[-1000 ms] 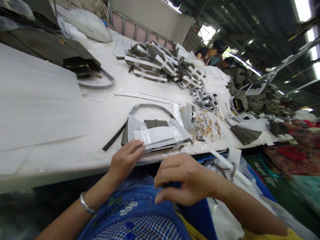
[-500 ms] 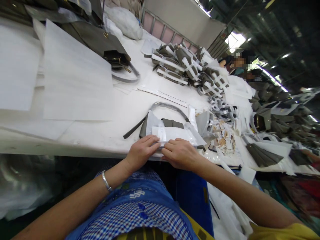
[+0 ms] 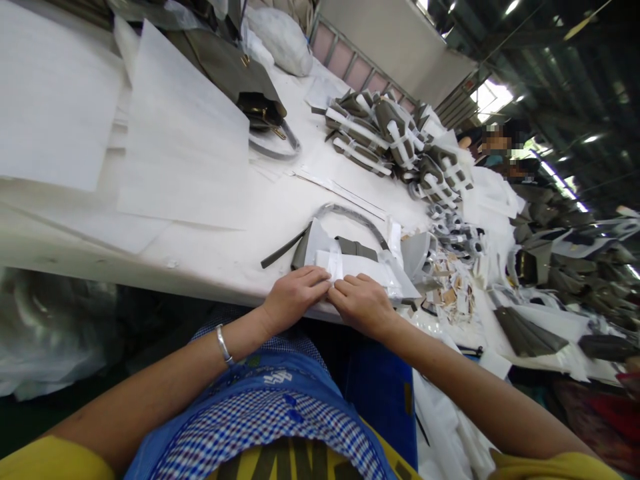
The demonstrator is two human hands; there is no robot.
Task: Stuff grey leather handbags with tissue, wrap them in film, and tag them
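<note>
An olive-grey handbag [image 3: 356, 249] lies at the table's near edge, partly covered by a white wrapping sheet [image 3: 367, 268]. A shiny clear strip of tape [image 3: 335, 259] crosses the sheet. Behind the bag arches its wrapped handle [image 3: 353, 215], and a dark strap end [image 3: 283, 251] sticks out to the left. My left hand [image 3: 295, 295] is closed on the bag's near edge, its fingertips by the tape. Close beside it, my right hand [image 3: 363, 304] has its fingers curled onto the same edge. Both thumbs and the bag's near side are hidden.
Flat white sheets [image 3: 185, 133] lie at left, near an unwrapped bag [image 3: 235, 80]. Several wrapped bags [image 3: 395, 133] are piled at the back. Small tags [image 3: 455, 290] and wrapped rolled pieces [image 3: 457, 230] are to the right. A person [image 3: 495, 150] is in the background.
The view has turned slightly, so the table scene sits further right. My hands have come a little closer together at the tape. The handbag stays at the table edge.
</note>
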